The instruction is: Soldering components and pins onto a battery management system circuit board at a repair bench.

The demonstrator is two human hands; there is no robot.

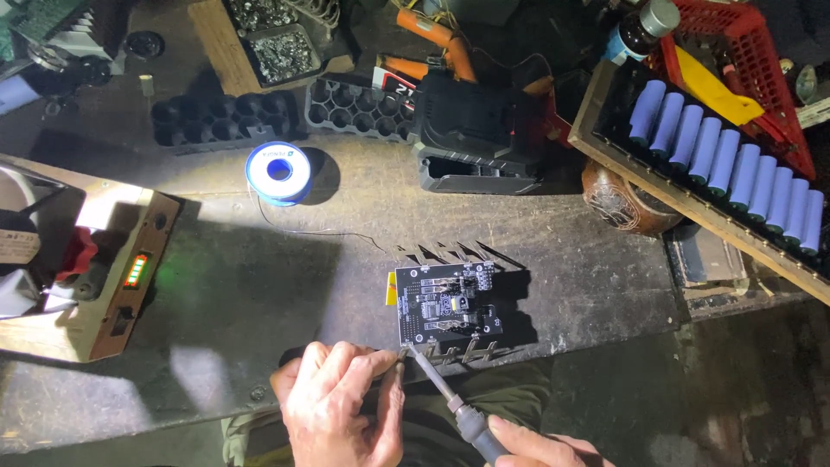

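While the right hand [540,450] grips the handle of a soldering iron [450,399] at the near edge, fingers closed round it, the tip rests at the near-left corner of a small black circuit board [445,303]. Left hand [337,406] lies just beside that corner, fingers curled with the tips pinched together near the iron's tip; whether they hold solder wire cannot be told. Board sits flat on the dark worktop [259,277], near its front edge, with metal tabs sticking out front and back.

Judgement: board is light, stiff, fragile at its parts and thin tabs; best held by the bare edges, away from the hot tip.

Farther back: spool of solder [278,170], its wire trailing toward the board; black battery case [478,134]; empty cell holders [225,119]. Far right, tray of blue cells [731,164]; left, a wooden box [112,285] with a lit green indicator.
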